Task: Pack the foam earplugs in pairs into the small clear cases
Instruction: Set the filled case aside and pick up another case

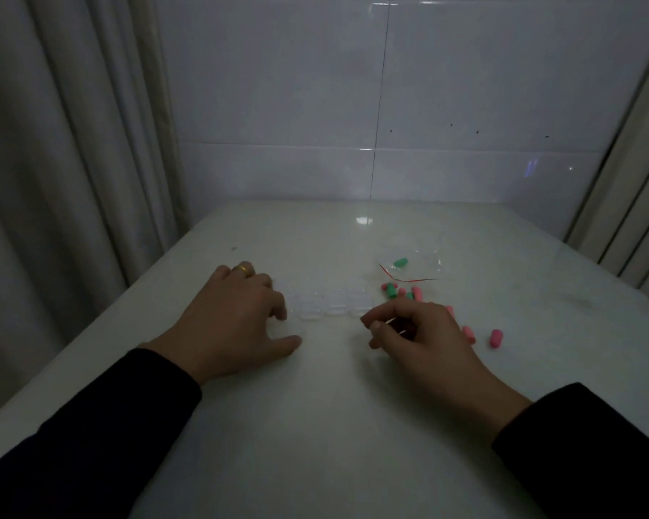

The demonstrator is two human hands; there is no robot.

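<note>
A row of small clear cases (328,305) lies on the white table (315,425) between my hands. My left hand (237,320) rests on the table at the row's left end, with its thumb spread and its bent fingertips touching the leftmost case. My right hand (416,339) hovers at the row's right end with curled fingers, thumb and forefinger close together. A faint glint shows between them, and I cannot tell whether they hold anything. Pink and green foam earplugs (394,290) lie loose behind the right hand. Two more pink earplugs (496,339) lie to its right.
A clear plastic bag (416,265) with a red strip lies at the back right, with one green earplug (400,262) in it. Curtains hang on both sides. A tiled wall closes the table's far edge.
</note>
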